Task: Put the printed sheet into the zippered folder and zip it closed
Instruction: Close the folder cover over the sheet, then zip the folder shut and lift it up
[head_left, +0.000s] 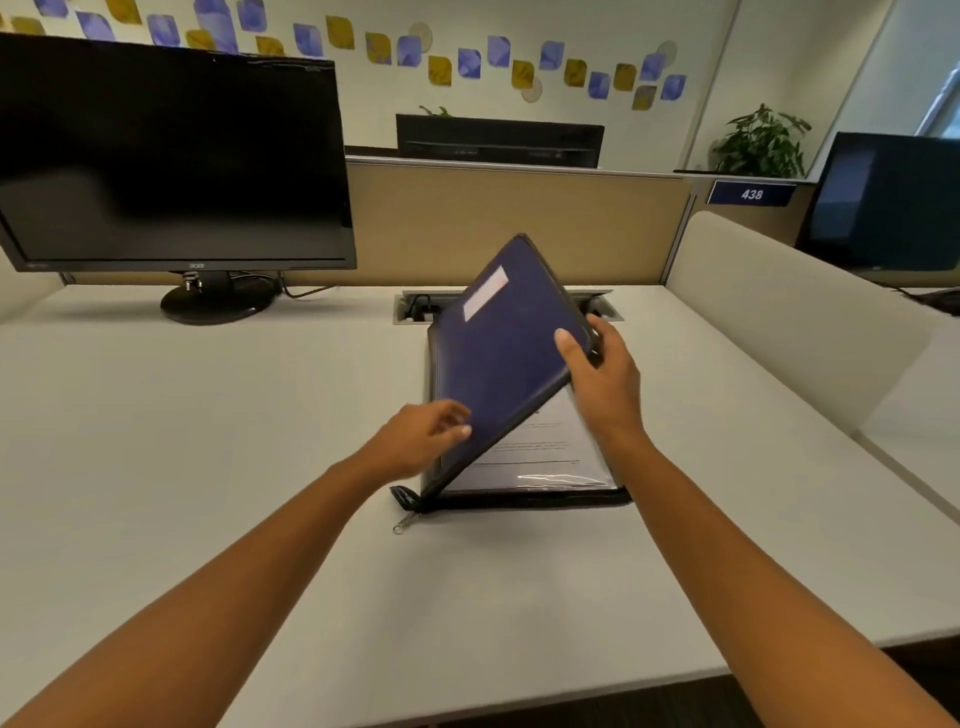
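Note:
A dark blue zippered folder (498, 358) lies in the middle of the white desk, its top cover lifted and tilted toward the left. My right hand (597, 374) grips the cover's right edge, thumb on top. Under the raised cover the printed sheet (540, 457) lies flat inside the folder, partly behind clear plastic. My left hand (426, 436) hovers at the cover's lower left edge with fingers loosely curled, holding nothing; whether it touches the cover is unclear. The zipper pull (402, 522) hangs off the folder's front left corner.
A black monitor (171, 161) stands at the back left on the desk (208, 441). A cable hatch (415, 306) sits behind the folder. A beige partition (509, 223) closes the back, and a low divider (789, 317) borders the right side.

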